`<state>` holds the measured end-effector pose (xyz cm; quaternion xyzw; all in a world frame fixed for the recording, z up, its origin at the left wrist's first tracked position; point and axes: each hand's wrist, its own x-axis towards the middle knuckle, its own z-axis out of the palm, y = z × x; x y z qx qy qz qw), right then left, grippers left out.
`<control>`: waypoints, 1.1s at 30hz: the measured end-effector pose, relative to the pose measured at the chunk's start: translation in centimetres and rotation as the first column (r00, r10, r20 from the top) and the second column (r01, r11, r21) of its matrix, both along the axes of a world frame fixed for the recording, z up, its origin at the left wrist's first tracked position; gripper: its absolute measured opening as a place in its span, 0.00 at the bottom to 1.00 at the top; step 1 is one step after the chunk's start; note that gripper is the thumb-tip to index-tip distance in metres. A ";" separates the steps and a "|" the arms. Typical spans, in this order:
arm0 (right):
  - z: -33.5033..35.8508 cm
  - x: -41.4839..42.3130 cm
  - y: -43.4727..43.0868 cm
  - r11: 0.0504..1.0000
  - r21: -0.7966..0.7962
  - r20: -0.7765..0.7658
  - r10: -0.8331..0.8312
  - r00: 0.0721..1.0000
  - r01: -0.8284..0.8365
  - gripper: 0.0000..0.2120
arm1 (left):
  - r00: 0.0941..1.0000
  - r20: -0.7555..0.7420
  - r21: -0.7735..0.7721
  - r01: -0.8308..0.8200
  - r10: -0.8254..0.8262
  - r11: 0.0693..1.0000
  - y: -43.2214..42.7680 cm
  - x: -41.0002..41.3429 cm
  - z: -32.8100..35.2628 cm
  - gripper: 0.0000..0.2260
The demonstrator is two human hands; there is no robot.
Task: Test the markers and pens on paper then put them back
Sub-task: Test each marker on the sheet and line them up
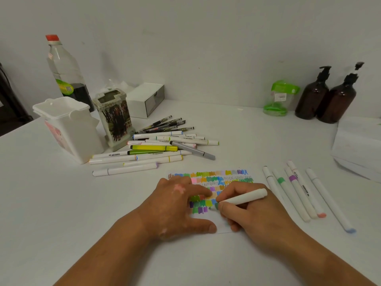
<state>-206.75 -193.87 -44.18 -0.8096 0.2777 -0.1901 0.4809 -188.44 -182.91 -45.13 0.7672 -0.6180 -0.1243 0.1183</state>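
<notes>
Gripping white marker (245, 198) in right hand (253, 213), tip down on swatched paper (226, 176). Pressing paper flat with left hand (177, 207), fingers (201, 191) straight, on tabletop (247, 133).

A: You're in a home, by the look of it.
B: Yes, your white table (61, 203) stands against a bare wall (206, 38), with a red-capped bottle (66, 73), a white box (144, 98), two brown pump bottles (311, 98) and loose markers (156, 147) on it.

Red-capped bottle (66, 73) left; brown pump bottles (311, 100), green jar (279, 98) right.
</notes>
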 end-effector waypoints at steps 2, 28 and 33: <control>-0.1 0.1 -0.1 1.000 -0.006 0.000 0.001 1.000 -0.001 0.07 | 1.000 -0.001 0.003 0.002 -0.002 1.000 0.0 0.0 0.0 0.36; -0.2 0.3 -0.4 0.998 -0.004 -0.061 -0.060 0.996 0.060 0.07 | 1.000 -0.003 -0.013 -0.006 0.006 1.000 -0.2 0.1 -0.3 0.37; -0.3 0.3 -0.3 0.996 -0.021 -0.059 -0.085 0.995 0.084 0.05 | 1.000 0.000 -0.037 -0.003 0.003 0.999 -0.2 0.2 -0.4 0.37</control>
